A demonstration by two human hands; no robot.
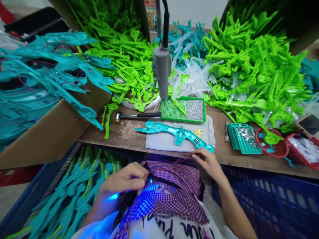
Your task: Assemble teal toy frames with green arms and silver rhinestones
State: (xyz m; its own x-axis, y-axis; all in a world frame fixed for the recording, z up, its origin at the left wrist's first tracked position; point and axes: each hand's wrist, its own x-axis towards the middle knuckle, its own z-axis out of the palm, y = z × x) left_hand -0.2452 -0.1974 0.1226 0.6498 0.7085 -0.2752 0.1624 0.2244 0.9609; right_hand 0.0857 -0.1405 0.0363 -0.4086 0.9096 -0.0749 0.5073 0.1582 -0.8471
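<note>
A teal plastic bow-shaped part (181, 134) lies on a white cloth (159, 142) at the table's front edge. At its right end, my right hand (208, 162) pinches a thin red wire (178, 161) between thumb and fingertips. My left hand (127, 179) is closed above my lap, its fingers pinched around a thin wire beside a glowing blue LED (151, 181). Blue light falls on the checked apron (171, 189) and on my left wrist. The exact grip of the left fingertips is partly hidden.
An electric screwdriver (161, 71) hangs above a green tray (183, 119) of small screws. A hammer (139, 115) lies left of it. Heaped green parts (251, 73) and teal parts (50, 69) crowd both sides. Right are a teal tray (234, 141) and a red bowl (271, 151).
</note>
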